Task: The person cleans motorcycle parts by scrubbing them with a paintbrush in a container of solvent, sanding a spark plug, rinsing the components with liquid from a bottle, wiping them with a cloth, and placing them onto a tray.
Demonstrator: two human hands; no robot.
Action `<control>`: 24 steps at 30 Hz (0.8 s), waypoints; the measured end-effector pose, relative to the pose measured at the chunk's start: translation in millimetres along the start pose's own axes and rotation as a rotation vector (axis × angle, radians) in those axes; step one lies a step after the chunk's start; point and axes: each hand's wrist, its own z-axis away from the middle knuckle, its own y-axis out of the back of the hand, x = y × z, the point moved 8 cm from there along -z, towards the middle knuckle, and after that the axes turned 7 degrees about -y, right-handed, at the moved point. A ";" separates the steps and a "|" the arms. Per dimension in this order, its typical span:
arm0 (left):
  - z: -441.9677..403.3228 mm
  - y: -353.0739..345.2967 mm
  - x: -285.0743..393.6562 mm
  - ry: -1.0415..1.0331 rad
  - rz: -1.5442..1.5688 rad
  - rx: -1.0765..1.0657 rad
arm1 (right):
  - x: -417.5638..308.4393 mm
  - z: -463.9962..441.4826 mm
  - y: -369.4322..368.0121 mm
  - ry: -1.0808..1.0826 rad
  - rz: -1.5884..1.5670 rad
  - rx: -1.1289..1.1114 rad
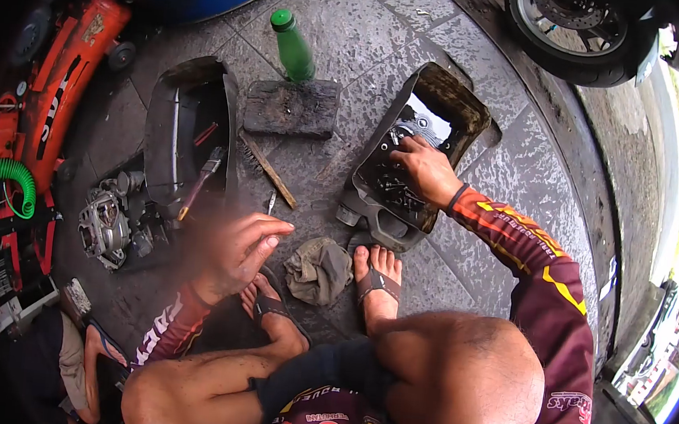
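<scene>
My right hand (425, 168) reaches into a black, dirty tray (469, 110) made from a cut container. Its fingers are bent down at small metal parts (395, 191) beside a white piece (428, 123); what the fingertips hold, if anything, is too small to name. My left hand (244, 252) is raised over the ground, left of a crumpled grey cloth (318, 271). Its thumb and fingers are drawn near each other, and a blurred patch covers part of it. Whether something sits between them I cannot make out.
A green bottle (293, 47) stands behind a dark block (292, 107). Further left are a second black container (158, 130), a brush (202, 181) and a metal engine part (105, 224). A red jack (66, 91) lies far left, a motorcycle wheel (569, 31) upper right, another person's leg (93, 368) lower left.
</scene>
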 end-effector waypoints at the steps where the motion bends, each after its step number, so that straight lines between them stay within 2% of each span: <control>1: 3.2 -5.9 -9.0 0.068 0.107 0.063 | -2.1 2.2 15.6 -0.056 -0.125 0.030; 3: 5.7 -19.2 -23.8 0.108 0.188 0.119 | -6.5 8.1 38.9 -0.188 -0.473 0.031; 5: 5.8 -31.3 -43.9 0.167 0.422 0.253 | -27.8 14.4 68.0 -0.323 -0.561 -0.003; 6: 1.6 -34.8 -48.7 0.156 0.518 0.327 | -35.5 15.1 69.3 -0.314 -0.651 0.023; 7: -4.0 -40.5 -55.8 0.161 0.617 0.313 | -43.1 13.8 70.5 -0.303 -0.744 0.050; 8: -13.3 -38.5 -49.2 0.114 0.673 0.333 | -62.4 8.2 85.8 -0.277 -0.703 0.047; 9: -22.2 -35.6 -40.4 0.062 0.720 0.356 | -75.7 2.1 85.1 -0.292 -0.847 0.029; 11: -34.0 -27.5 -24.5 -0.028 0.820 0.343 | -106.9 -16.1 93.9 -0.229 -0.750 -0.051; 13: -36.8 -14.9 -23.9 -0.046 0.833 0.367 | -147.4 -34.7 111.0 -0.117 -0.791 -0.028; 15: -27.7 -1.7 -38.5 -0.057 0.802 0.482 | -186.0 -52.2 126.1 0.003 -0.677 -0.054; 17: -8.6 22.7 -54.3 0.057 0.607 0.573 | -210.6 -70.6 130.3 0.239 -0.547 0.044; 19: 8.5 51.5 -73.4 0.024 0.729 0.880 | -223.5 -95.4 132.2 0.348 -0.428 0.010; 21: 33.0 77.4 -92.8 0.101 0.888 0.985 | -231.1 -121.2 132.0 0.435 -0.232 0.023; 23: 58.0 91.7 -112.0 0.260 0.867 1.108 | -249.4 -133.7 123.0 0.462 -0.001 -0.088; 24: 65.0 99.6 -116.1 0.245 0.873 1.136 | -258.3 -138.6 119.0 0.475 -0.005 -0.088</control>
